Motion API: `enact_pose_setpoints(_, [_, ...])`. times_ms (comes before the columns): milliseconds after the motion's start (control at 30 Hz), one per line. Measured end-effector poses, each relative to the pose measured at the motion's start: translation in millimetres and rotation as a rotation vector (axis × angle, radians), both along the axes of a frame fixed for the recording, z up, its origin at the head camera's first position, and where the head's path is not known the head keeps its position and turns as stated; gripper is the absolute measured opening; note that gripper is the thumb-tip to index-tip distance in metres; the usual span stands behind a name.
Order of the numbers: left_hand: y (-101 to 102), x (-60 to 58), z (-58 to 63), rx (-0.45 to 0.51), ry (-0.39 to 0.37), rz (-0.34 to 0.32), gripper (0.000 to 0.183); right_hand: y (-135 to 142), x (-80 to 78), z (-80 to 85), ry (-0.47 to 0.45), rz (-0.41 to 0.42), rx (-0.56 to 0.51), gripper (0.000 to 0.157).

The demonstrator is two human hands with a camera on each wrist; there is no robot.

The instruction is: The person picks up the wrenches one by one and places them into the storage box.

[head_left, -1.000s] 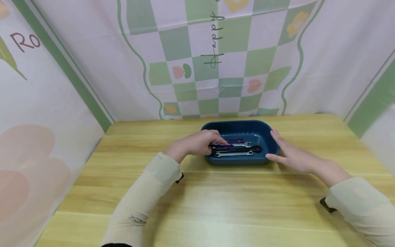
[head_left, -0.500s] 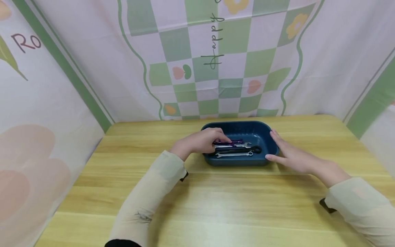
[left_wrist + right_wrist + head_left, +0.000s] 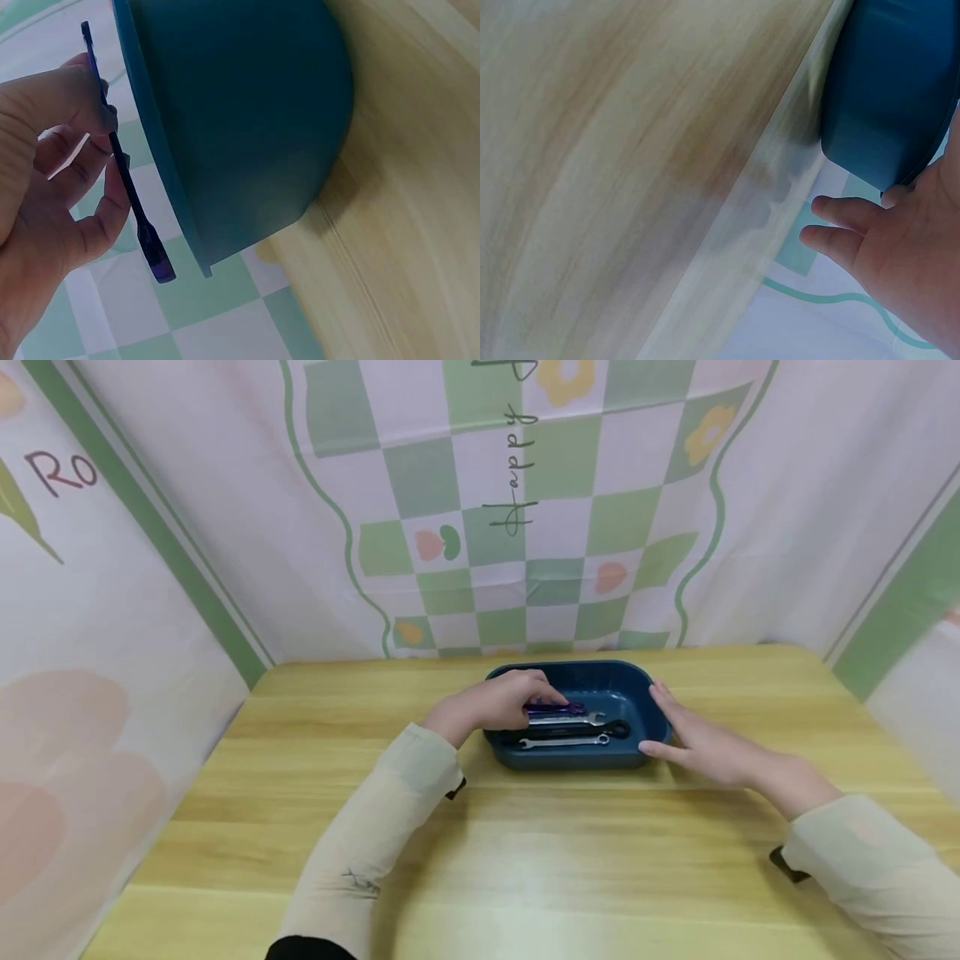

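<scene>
A dark blue plastic bin [image 3: 577, 761] holds several wrenches lying side by side. My left hand [image 3: 495, 702] reaches over its left end. Between thumb and fingers it pinches a purple wrench [image 3: 152, 251], which stands out beyond the bin's rim in the left wrist view. Purple metal [image 3: 558, 708] shows under the fingertips in the head view. In front of it lie a silver open-end wrench [image 3: 596, 719], a black wrench [image 3: 618, 728] and a thinner silver combination wrench [image 3: 566, 742]. My right hand [image 3: 705, 745] rests with straight fingers against the bin's right end, thumb at the front corner.
The bin stands near the back edge of a wood-grain table [image 3: 540, 860]. A curtain [image 3: 555, 527] with green and white checks hangs right behind the table, and another printed curtain [image 3: 97, 652] hangs on the left.
My left hand has shifted slightly right and toward the back of the bin, carrying the purple wrench over beside the other purple metal. The right hand has kept its place on the bin.
</scene>
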State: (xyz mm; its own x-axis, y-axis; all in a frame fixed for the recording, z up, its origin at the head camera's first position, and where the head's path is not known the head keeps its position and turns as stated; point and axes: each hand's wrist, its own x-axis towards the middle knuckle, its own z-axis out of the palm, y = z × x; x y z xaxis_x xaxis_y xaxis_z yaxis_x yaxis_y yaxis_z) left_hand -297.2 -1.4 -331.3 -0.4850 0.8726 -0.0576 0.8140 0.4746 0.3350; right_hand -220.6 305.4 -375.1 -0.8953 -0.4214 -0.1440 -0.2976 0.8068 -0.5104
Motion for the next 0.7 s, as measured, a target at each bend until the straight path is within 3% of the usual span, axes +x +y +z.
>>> enact_pose_setpoints(300, [5.1,-4.8,-4.2,-0.008,0.022,0.019,0.055,-0.6,2.3,-1.0,0.019,-0.012,-0.024,0.087])
enact_pose_setpoints(700, [19.0,-8.6,-5.0,0.002,-0.017,0.034,0.056,-0.5,2.6,0.4,0.025,-0.009,-0.015,0.087])
